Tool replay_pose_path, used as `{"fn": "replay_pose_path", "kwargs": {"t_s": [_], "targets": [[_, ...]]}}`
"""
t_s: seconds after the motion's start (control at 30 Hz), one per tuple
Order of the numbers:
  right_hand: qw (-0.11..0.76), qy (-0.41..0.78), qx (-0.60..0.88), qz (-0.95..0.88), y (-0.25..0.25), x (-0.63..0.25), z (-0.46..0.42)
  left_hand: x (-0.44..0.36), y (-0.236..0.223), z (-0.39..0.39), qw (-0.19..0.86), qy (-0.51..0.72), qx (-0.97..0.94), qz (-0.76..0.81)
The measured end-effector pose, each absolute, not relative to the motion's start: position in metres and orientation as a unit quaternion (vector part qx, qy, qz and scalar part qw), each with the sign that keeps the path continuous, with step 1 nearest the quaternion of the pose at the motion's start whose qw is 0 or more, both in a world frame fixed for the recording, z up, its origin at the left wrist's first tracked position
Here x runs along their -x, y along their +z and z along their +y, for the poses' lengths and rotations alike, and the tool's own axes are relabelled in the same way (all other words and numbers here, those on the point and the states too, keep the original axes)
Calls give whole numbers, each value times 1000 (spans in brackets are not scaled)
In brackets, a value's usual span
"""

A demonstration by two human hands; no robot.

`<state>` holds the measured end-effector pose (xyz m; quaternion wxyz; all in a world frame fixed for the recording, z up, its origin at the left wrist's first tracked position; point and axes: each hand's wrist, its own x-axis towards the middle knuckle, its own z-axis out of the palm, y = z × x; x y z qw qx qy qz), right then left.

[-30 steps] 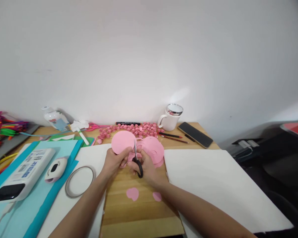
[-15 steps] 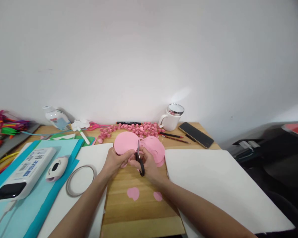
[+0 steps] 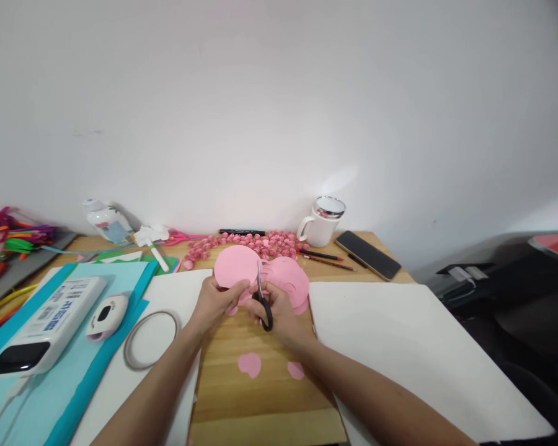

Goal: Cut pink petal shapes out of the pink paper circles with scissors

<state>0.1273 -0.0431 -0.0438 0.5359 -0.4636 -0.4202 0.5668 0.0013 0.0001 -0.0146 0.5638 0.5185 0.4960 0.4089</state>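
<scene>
My left hand (image 3: 219, 301) pinches the lower edge of a round pink paper piece (image 3: 235, 266), thumb on top. My right hand (image 3: 275, 310) grips black-handled scissors (image 3: 266, 311), whose blades point away from me at the right edge of that paper. Just behind my right hand lie overlapping pink paper pieces (image 3: 291, 279) with curved cut edges. Two small pink scraps, a left one (image 3: 250, 365) and a right one (image 3: 296, 370), rest on the wooden table nearer to me. Small rolled pink paper pieces (image 3: 279, 240) are heaped at the back.
White sheets lie left and right (image 3: 400, 347). A white mug (image 3: 322, 222), pencils (image 3: 328, 261) and a phone (image 3: 369, 254) stand or lie back right. On the left are a tape roll (image 3: 129, 347), a power bank (image 3: 49, 325), teal paper (image 3: 86, 365) and a bottle (image 3: 106, 220).
The scissors and my right hand have shifted slightly, and the handles look wider apart. The paper stays in my left hand, almost in place.
</scene>
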Motion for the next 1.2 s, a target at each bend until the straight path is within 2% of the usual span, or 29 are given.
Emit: {"fn": "replay_pose_path", "kwargs": {"t_s": [0.13, 0.4, 1.0, 1.2], "targets": [[535, 581, 444, -423, -49, -126, -44, -1, -19, 0, 608, 401, -511, 456], [543, 603, 427, -399, -45, -125, -43, -3, -11, -4, 560, 404, -517, 506], [534, 589, 442, -415, -52, -129, -40, -2, -12, -1, 577, 411, -506, 492], [527, 581, 453, -423, -50, -127, -42, -2, -14, 0, 608, 428, -503, 440]]}}
